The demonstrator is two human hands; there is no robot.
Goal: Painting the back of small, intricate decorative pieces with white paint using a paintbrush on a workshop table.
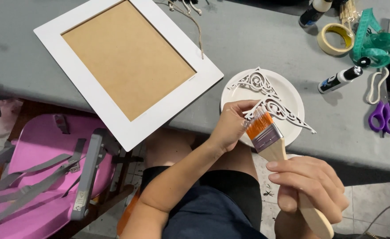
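The right hand [308, 183] is wrapped tight round the wooden handle of a flat brush [270, 141], its long axis running from 5 o'clock at the handle end to 11 o'clock at the orange bristles. The bristles touch a white fretwork corner piece [283, 113], pinched at its near end by the left hand [230, 126] over a white plate [292, 90] at the table's [248, 40] near edge. A second corner piece [257, 83] lies on the plate. At 10 o'clock a white frame [93, 95] overhangs the edge. At 2 o'clock lie a black-and-white tube [340, 79], tape roll [335, 39] and purple scissors [384, 117].
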